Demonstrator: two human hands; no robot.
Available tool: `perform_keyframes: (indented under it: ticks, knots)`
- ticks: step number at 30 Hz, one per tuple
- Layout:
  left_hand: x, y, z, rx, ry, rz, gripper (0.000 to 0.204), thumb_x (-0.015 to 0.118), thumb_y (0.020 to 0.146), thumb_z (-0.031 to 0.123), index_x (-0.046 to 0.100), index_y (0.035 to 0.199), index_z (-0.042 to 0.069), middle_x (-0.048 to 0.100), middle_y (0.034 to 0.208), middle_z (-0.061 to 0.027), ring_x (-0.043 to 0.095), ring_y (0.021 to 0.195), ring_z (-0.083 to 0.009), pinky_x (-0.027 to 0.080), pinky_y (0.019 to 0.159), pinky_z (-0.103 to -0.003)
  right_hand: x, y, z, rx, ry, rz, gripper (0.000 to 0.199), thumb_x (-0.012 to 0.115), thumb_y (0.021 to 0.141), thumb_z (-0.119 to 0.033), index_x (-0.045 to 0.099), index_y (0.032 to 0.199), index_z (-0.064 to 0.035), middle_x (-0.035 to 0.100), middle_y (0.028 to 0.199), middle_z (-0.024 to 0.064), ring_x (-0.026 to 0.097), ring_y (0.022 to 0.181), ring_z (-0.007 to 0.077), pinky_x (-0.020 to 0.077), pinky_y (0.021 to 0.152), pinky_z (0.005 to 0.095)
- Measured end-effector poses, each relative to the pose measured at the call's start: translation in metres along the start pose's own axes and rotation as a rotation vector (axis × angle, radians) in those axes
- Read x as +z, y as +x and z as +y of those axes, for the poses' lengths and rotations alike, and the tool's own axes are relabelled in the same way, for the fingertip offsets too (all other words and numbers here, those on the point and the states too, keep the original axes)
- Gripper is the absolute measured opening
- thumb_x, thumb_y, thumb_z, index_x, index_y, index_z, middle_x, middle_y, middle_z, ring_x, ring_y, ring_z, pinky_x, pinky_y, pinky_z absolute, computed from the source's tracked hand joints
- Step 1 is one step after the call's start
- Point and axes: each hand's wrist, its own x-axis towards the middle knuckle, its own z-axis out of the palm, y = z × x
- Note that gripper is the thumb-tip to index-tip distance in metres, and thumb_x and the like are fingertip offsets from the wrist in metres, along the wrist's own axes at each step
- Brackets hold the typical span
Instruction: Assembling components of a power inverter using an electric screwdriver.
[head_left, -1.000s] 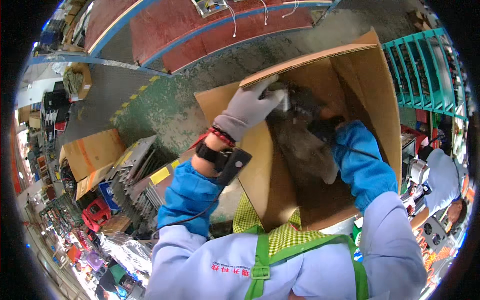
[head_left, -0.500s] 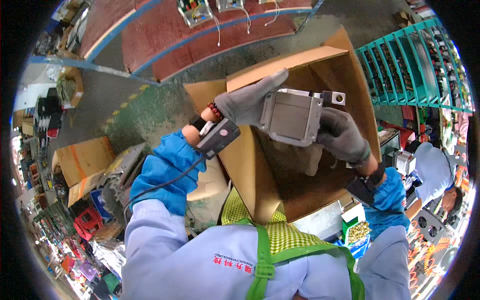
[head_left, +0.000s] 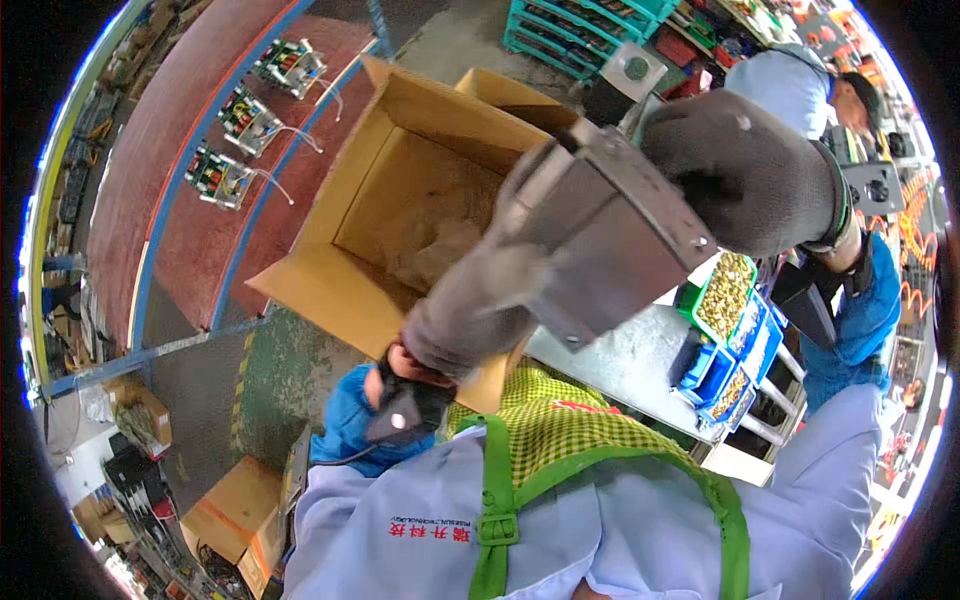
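Observation:
A grey metal housing (head_left: 625, 250), square with a smooth flat face and small screw holes along its flanges, is held up close in front of me. It is tilted and partly smeared by motion. My left hand (head_left: 480, 305), in a grey glove, grips its left side, its fingers blurred. On the upper right side my right hand (head_left: 745, 170), also in a grey glove, is closed at the edge; its fingertips are partly hidden. An open cardboard box (head_left: 340, 295) stands behind and to the left, with crumpled clear plastic (head_left: 440, 245) inside.
A metal table (head_left: 590, 355) at right carries a green bin (head_left: 690, 300) and blue bins (head_left: 705, 375) of brass-coloured parts. Several circuit-board assemblies (head_left: 222, 178) lie on the red bench (head_left: 150, 190) at left. Beyond the table, a person (head_left: 780, 90) works near a teal rack (head_left: 560, 40).
My view has turned to the right, so the cardboard box now sits further left. Both hands have carried the housing toward the table side, nearer to me, and it has tilted.

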Motion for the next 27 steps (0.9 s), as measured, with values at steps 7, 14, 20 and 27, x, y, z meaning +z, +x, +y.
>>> perform_keyframes:
  ticks: [7,14,20,27]
  knots:
    - [0.031,0.047,-0.158,-0.068,-0.247,0.02,0.07,0.056,0.094,0.04,0.033,0.15,0.005,0.048,0.146,-0.017,0.052,0.132,-0.0333,0.046,0.105,-0.054,0.069,-0.121,0.046,0.337,0.152,-0.219,0.028,0.06,0.079,-0.003,0.068,0.106,-0.0051,0.069,0.092,0.0205,0.068,0.092,0.0352,0.0555,0.081,0.0437]
    - [-0.032,0.103,-0.224,-0.092,-0.338,0.317,0.066,0.059,0.093,0.043,0.041,0.146,0.008,0.05,0.146,-0.0163,0.052,0.132,-0.0355,0.041,0.108,-0.062,0.129,-0.221,0.099,0.487,0.044,0.47,0.041,0.066,0.084,-0.018,0.061,0.123,-0.009,0.062,0.106,0.0181,0.067,0.092,0.0351,0.0553,0.079,0.0435]
    - [-0.077,0.179,-0.233,0.067,0.045,0.177,0.047,0.062,0.092,0.026,0.054,0.133,0.007,0.062,0.123,-0.0085,0.062,0.112,-0.0233,0.053,0.095,-0.043,0.191,-0.326,0.063,0.741,-0.003,0.406,0.036,0.068,0.082,-0.011,0.062,0.118,-0.0073,0.064,0.097,0.0152,0.066,0.089,0.0324,0.0541,0.078,0.0423]
    - [-0.124,0.245,-0.274,-0.026,0.106,0.421,0.078,0.074,0.08,0.028,0.035,0.147,0.021,0.048,0.134,-0.0099,0.051,0.122,-0.0302,0.048,0.094,-0.057,0.297,-0.365,-0.005,1.056,0.53,0.303,0.034,0.071,0.081,-0.008,0.064,0.114,-0.0041,0.065,0.099,0.0143,0.069,0.09,0.0279,0.0559,0.079,0.0368]
